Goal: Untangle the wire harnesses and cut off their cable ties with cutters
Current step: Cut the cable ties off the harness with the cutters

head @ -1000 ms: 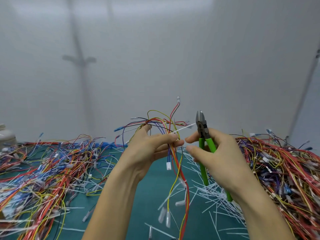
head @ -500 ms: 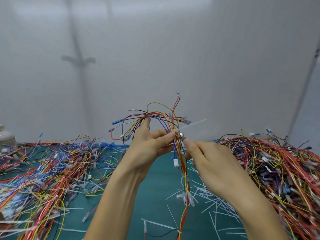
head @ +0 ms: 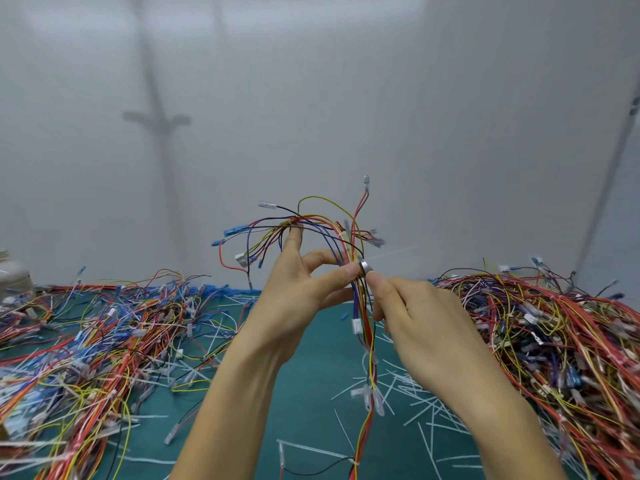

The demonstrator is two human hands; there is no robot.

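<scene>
A plain pale wall [head: 450,98], crossed by a faint pole-shaped shadow [head: 156,119], rises behind the green tabletop [head: 311,393].

I counted two bare hands, the left hand [head: 298,292] and the right hand [head: 415,317], and one held bundle of thin multicoloured wires [head: 362,299] with small connectors. There was one pair of cutters [head: 363,266], though only its silvery metal tip showed. One translucent white cable-tie tail [head: 394,252] stuck out. I made out two heaps of tangled red, yellow and blue harnesses, the left heap [head: 104,341] and the right heap [head: 554,341], plus one teal-green mat [head: 311,393] and one round white container [head: 12,275]. The cut white tie strips [head: 426,410] were too many to count.
</scene>
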